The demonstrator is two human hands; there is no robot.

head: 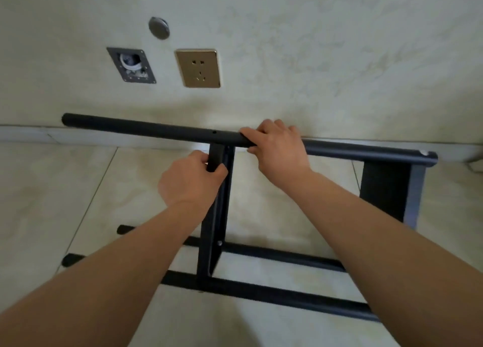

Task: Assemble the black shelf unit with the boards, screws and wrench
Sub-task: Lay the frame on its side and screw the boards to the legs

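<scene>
The black shelf unit lies on its side on the tiled floor. Its top black tube [146, 127] runs left to right near the wall, with small screw holes along it. My right hand [277, 148] grips this tube at its middle. A black middle board [213, 231] stands on edge under the tube, and my left hand [190, 182] holds its upper end just below the tube. A second black board [386, 190] joins the tube's right end. Two lower black tubes [274, 293] lie on the floor under my forearms. No screws or wrench are visible.
A pale wall [313, 59] rises just behind the frame, with a gold power socket [198, 68], an open grey wall box [131, 65] and a round metal cap [159, 28]. Beige floor tiles [52, 190] spread left and front of the frame.
</scene>
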